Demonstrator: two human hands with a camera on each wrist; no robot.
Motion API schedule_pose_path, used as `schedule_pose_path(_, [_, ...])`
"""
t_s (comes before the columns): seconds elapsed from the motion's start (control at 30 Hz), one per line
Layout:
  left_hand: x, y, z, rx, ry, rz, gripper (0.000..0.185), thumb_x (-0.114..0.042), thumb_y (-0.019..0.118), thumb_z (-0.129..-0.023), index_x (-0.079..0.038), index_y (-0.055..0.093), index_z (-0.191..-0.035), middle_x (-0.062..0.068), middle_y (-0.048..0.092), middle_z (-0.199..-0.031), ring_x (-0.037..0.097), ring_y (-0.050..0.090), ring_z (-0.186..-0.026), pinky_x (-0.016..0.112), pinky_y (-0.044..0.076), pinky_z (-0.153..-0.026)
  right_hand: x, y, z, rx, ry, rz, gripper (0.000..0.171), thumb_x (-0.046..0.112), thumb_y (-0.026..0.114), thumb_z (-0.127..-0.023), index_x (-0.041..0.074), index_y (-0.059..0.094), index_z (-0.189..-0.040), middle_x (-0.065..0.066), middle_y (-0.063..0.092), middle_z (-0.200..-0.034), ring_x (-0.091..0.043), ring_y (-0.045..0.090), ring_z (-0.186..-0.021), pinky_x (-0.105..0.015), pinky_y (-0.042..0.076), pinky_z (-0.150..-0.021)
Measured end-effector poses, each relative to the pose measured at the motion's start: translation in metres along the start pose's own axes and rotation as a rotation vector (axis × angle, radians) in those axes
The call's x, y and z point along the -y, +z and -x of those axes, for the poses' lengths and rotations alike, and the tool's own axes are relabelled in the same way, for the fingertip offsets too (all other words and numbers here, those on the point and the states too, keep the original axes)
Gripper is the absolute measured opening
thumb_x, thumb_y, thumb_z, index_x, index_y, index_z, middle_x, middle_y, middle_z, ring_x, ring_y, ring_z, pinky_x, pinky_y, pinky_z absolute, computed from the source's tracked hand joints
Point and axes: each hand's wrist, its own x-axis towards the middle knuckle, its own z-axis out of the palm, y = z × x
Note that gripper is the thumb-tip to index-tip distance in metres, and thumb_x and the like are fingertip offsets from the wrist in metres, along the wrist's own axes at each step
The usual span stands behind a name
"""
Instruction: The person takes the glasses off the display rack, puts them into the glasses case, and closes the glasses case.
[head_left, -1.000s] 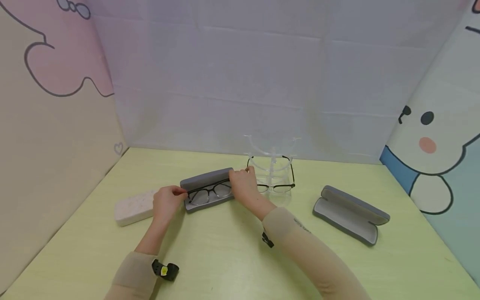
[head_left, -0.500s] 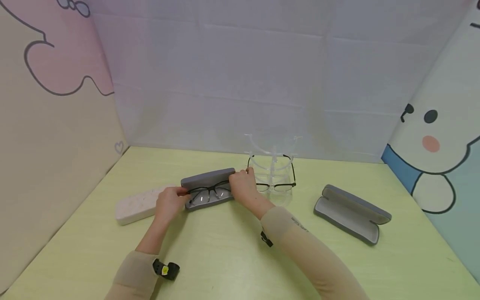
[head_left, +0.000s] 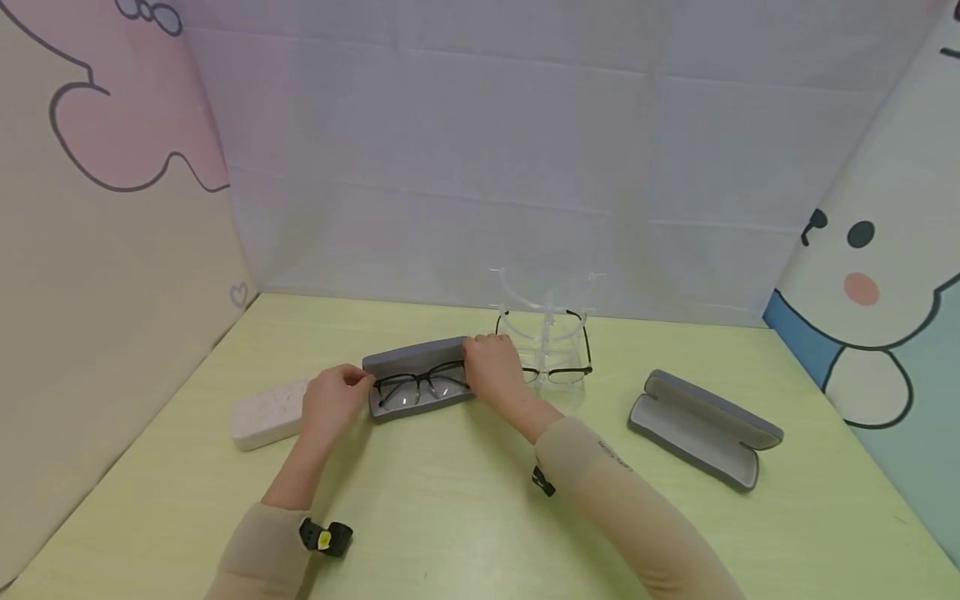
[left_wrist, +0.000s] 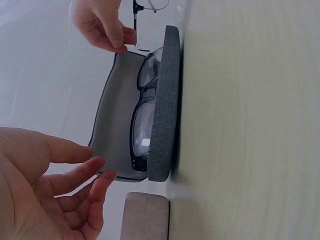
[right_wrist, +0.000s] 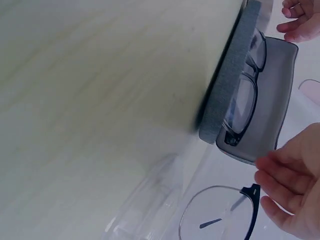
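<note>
A grey glasses case (head_left: 416, 360) lies opened on the table, its lid tilted up at the back. Black-framed glasses (head_left: 424, 377) rest inside, lenses toward the front and one folded temple showing through a lens. At the lid's left corner my left hand (head_left: 333, 406) pinches the edge between thumb and fingertips. My right hand (head_left: 495, 372) holds the opposite corner of the lid, fingers bent; the right wrist view shows its fingertips at that corner (right_wrist: 242, 156). In the left wrist view the case's dark textured base (left_wrist: 166, 115) hides the lower part of the lenses.
A pale, speckled case (head_left: 266, 414) lies left of my left hand, partly covered by it. Behind my right hand stands a clear acrylic stand (head_left: 546, 329) bearing another pair of glasses (head_left: 567, 375). A second grey case (head_left: 693, 437) lies opened at the right.
The glasses tilted back slightly in the case early on. My left hand has moved off the glasses' left end to the lid's corner. My right hand has shifted slightly right.
</note>
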Motion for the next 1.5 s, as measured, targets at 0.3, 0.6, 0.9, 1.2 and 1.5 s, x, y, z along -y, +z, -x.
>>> schedule_pose_path(0.3, [-0.008,-0.002,-0.012,-0.099,-0.002,-0.018,0.032,-0.027,0.053,-0.088,-0.005,0.059,-0.111,0.014,0.064,-0.093,0.028,0.060,-0.079,0.034,0.043,-0.063,-0.001,-0.003,-0.006,-0.044,0.079,-0.051,0.019,0.022,0.049,-0.093,0.005,0.056,-0.099,-0.008,0.062,-0.086,-0.025,0.061,-0.079,-0.037,0.047,-0.071])
schedule_pose_path(0.6, [-0.007,-0.002,-0.014,0.078,0.016,-0.086,0.041,-0.036,0.046,-0.093,-0.005,0.059,-0.117,0.020,0.062,-0.107,0.033,0.059,-0.091,0.043,0.046,-0.070,0.003,0.004,-0.009,0.097,0.071,-0.069,0.039,0.034,0.036,-0.098,0.014,0.049,-0.129,-0.007,0.064,-0.102,-0.024,0.061,-0.092,-0.041,0.042,-0.084])
schedule_pose_path(0.9, [-0.004,-0.008,-0.027,0.108,0.000,-0.034,0.039,-0.032,0.048,-0.093,-0.007,0.058,-0.120,0.020,0.062,-0.110,0.029,0.060,-0.088,0.038,0.046,-0.068,0.002,-0.001,-0.008,0.106,0.082,-0.224,0.028,0.029,0.042,-0.097,0.015,0.063,-0.109,-0.003,0.066,-0.089,-0.020,0.062,-0.081,-0.043,0.045,-0.077])
schedule_pose_path(1.2, [0.002,-0.012,-0.026,0.138,0.019,-0.006,0.040,-0.033,0.049,-0.092,-0.007,0.058,-0.121,0.022,0.058,-0.116,0.030,0.061,-0.090,0.040,0.047,-0.073,0.003,-0.008,-0.001,0.100,0.086,-0.263,0.022,0.029,0.051,-0.093,0.018,0.066,-0.104,0.002,0.069,-0.087,-0.016,0.064,-0.074,-0.041,0.046,-0.076])
schedule_pose_path(1.5, [0.003,-0.015,-0.020,0.162,0.005,0.035,0.043,-0.038,0.053,-0.090,-0.006,0.059,-0.117,0.022,0.059,-0.116,0.029,0.061,-0.090,0.033,0.049,-0.068,0.005,-0.012,0.009,0.101,0.082,-0.266,0.023,0.031,0.055,-0.090,0.016,0.068,-0.102,0.002,0.070,-0.084,-0.016,0.063,-0.069,-0.039,0.046,-0.076])
